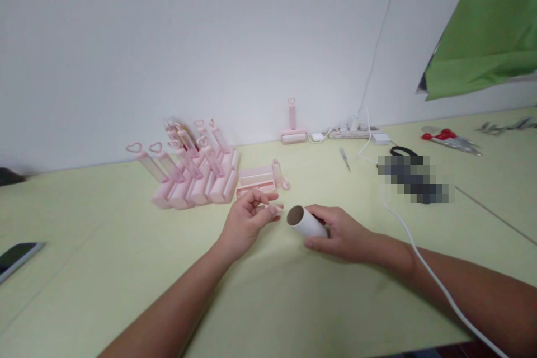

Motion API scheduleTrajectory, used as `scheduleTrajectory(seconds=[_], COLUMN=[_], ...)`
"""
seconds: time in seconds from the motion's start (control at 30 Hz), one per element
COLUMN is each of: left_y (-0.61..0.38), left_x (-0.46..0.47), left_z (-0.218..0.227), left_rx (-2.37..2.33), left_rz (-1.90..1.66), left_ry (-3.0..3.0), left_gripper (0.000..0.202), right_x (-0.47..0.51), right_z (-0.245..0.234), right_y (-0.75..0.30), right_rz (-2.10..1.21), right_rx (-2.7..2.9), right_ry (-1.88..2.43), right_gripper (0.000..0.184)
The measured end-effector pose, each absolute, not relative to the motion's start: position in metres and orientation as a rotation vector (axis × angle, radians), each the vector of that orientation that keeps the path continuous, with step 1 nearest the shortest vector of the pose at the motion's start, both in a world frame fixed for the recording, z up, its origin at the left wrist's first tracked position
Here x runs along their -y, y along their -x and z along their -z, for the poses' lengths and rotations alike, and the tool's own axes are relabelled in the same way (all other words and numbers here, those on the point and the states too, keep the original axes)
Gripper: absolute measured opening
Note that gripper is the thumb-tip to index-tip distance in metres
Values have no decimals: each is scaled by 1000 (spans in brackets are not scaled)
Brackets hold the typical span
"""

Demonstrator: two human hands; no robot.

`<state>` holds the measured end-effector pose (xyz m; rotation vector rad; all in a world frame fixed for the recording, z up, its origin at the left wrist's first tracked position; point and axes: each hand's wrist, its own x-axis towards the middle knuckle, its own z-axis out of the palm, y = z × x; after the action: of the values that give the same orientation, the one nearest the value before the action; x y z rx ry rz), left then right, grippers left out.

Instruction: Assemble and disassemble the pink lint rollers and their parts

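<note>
My right hand (342,235) is wrapped round a white lint roller refill (312,225), its hollow brown cardboard core facing left and toward me. Left of the roll's open end, my left hand (251,218) pinches a small pale pink part (274,210), mostly covered by the fingers. A narrow gap separates this part from the roll. Just beyond my left hand lie an open pink roller case (255,175) and a clear pink handle (277,173) with a loop end.
Several pink lint rollers (197,184) stand in rows at the left. Another lint roller (293,135) stands by the wall near a power strip (352,132). A screwdriver (344,159), red-handled scissors (448,137) and a phone (19,257) lie around. A white cable (428,268) crosses my right forearm.
</note>
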<state>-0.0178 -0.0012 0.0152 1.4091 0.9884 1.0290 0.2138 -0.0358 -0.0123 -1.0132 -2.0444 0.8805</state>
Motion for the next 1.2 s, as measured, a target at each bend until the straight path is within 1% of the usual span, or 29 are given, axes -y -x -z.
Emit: scheduleTrajectory(seconds=[0.13, 0.23, 0.33, 0.47, 0.63, 1.1, 1.2], left_y=[9, 6, 6, 7, 8, 9, 9], left_x=[9, 13, 16, 18, 16, 14, 15], left_z=[-17, -15, -12, -10, -9, -7, -8], left_rx=[-855, -773, -696, -692, -682, -623, -617], left_rz=[-1084, -1082, -1017, -959, -1003, -996, -984], left_ry=[-1343, -1356, -1354, -1406, -1424, -1451, -1458], left_gripper=[36, 36, 34, 31, 26, 20, 18], right_x=[38, 39, 39, 40, 41, 41, 42], right_z=[14, 15, 15, 14, 15, 17, 17], right_y=[-212, -211, -210, -209, -209, -207, -208], right_rz=[-912, -925, -927, -938, -961, -981, -997], right_rx=[2099, 2092, 2076, 2065, 2020, 1980, 1986], right_ry=[970, 944, 938, 924, 918, 914, 914], right_gripper=[39, 41, 40, 38, 44, 48, 46])
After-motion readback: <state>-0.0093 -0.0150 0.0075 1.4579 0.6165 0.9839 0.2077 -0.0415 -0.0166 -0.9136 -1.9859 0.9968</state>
